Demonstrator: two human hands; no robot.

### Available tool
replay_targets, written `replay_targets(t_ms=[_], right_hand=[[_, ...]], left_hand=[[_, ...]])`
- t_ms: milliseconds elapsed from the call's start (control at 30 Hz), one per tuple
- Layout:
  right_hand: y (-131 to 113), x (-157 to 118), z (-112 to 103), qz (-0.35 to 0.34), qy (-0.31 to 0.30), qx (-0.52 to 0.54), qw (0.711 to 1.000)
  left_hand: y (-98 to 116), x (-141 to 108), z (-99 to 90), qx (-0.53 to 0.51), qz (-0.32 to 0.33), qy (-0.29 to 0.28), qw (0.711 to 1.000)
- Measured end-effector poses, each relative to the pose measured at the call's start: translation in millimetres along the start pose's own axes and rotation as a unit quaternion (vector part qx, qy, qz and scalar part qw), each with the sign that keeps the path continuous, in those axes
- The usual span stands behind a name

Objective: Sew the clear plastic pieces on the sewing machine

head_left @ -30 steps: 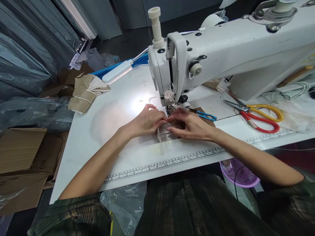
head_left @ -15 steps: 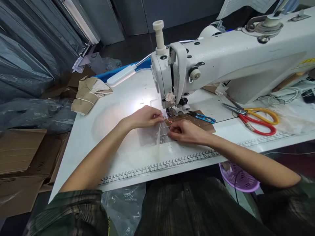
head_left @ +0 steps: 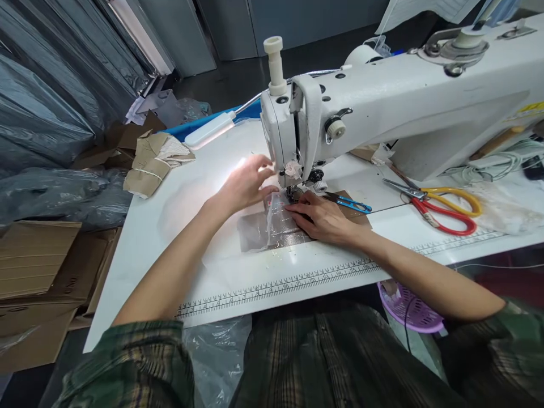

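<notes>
A thin see-through piece of sheer fabric (head_left: 283, 224) lies at the needle of the white sewing machine (head_left: 293, 136), its front part spread on the table. My right hand (head_left: 323, 220) is on the fabric's right side, just in front of the presser foot (head_left: 293, 192), its bent fingers gripping it. My left hand (head_left: 249, 184) is left of the needle with fingers apart, the thumb close to the fabric's far edge. Whether that thumb touches the fabric I cannot tell. Under my right hand, a brown plate (head_left: 361, 220) is partly covered.
Blue thread snips (head_left: 351, 203) lie right of the needle. Scissors with red and yellow handles (head_left: 442, 207) are farther right. A printed ruler (head_left: 272, 289) runs along the table's front edge. A lamp (head_left: 210, 130) and a tied cloth bundle (head_left: 155, 164) are at the left.
My left hand has let go of the fabric, opened and moved up and left. My right hand has shifted slightly toward the presser foot, and the fabric now lies flatter and wider.
</notes>
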State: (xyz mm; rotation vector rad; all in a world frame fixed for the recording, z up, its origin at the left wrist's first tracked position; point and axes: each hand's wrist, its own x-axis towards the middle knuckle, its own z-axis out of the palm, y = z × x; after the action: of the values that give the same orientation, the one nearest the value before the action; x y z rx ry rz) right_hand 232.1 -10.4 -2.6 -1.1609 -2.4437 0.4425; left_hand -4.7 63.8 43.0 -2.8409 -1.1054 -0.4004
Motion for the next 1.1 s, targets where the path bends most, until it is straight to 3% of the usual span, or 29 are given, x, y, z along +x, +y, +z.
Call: replay_targets(t_ms=[67, 167, 267, 333, 400, 500, 633, 733, 833, 933, 1100], right_hand=[[2, -1, 0, -0.012, 0.006, 0.015, 1.0], [4, -1, 1, -0.024, 0.013, 0.037, 0.999], [7, -1, -1, -0.031, 0.012, 0.052, 0.998], [11, 1, -5, -0.038, 0.005, 0.076, 0.996], [16, 1, -9, -0.036, -0.002, 0.116, 0.993], [18, -2, -12, -0.042, 0.013, 0.164, 0.985], [8, -12, -4, -0.11, 0.004, 0.101, 0.989], [2, -16, -2, -0.123, -0.019, 0.053, 0.991], [5, -16, -6, -0.128, -0.045, 0.096, 0.986], [14, -15, -12, -0.124, -0.051, 0.153, 0.979], [27, -8, -21, -0.073, -0.021, 0.182, 0.98]], left_hand=[[21, -21, -5.9, -0.044, 0.047, 0.012, 0.998], [46, -44, -2.2, -0.11, 0.147, -0.024, 0.983], [59, -53, 10.6, -0.086, 0.15, 0.015, 0.985], [63, -53, 16.3, -0.099, 0.1, 0.038, 0.989], [66, -53, 16.9, -0.165, 0.004, 0.048, 0.985], [70, -52, 12.6, -0.273, -0.149, 0.055, 0.949], [73, -51, 9.4, -0.302, -0.208, 0.062, 0.928], [74, -52, 10.3, -0.255, -0.162, 0.061, 0.951], [75, -53, 13.1, -0.17, -0.029, 0.043, 0.984], [75, -54, 18.1, -0.086, 0.071, 0.041, 0.993], [75, -55, 24.6, -0.058, 0.074, 0.057, 0.994]])
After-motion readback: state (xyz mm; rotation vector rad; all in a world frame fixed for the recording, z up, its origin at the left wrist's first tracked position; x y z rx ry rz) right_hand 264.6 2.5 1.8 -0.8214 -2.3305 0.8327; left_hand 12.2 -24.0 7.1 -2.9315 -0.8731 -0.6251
